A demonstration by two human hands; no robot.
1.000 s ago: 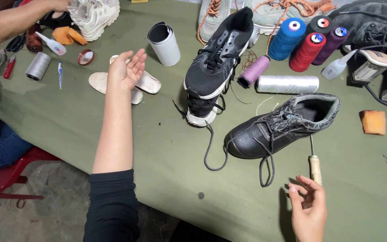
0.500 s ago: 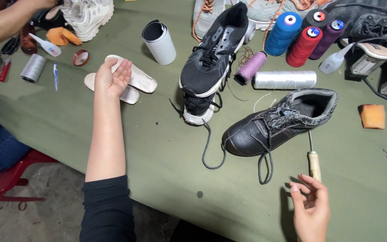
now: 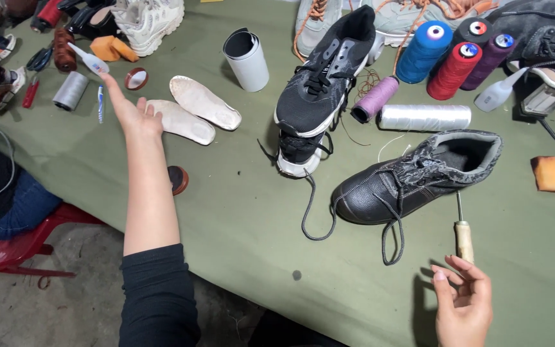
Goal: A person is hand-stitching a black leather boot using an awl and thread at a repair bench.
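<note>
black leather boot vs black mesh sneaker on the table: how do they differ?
The black leather boot lies tipped on its side, its collar open to the camera; the black mesh sneaker sits upright on its white sole. The boot is smooth and shiny, the sneaker matte knit. The boot lies nearer the right hand. Both have loose laces trailing.

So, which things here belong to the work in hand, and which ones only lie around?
In hand:
- left hand, near the white insoles
- right hand, by the wooden-handled awl
- black boot

Lying about:
- thread spools
- black sneaker
- orange sponge
</note>
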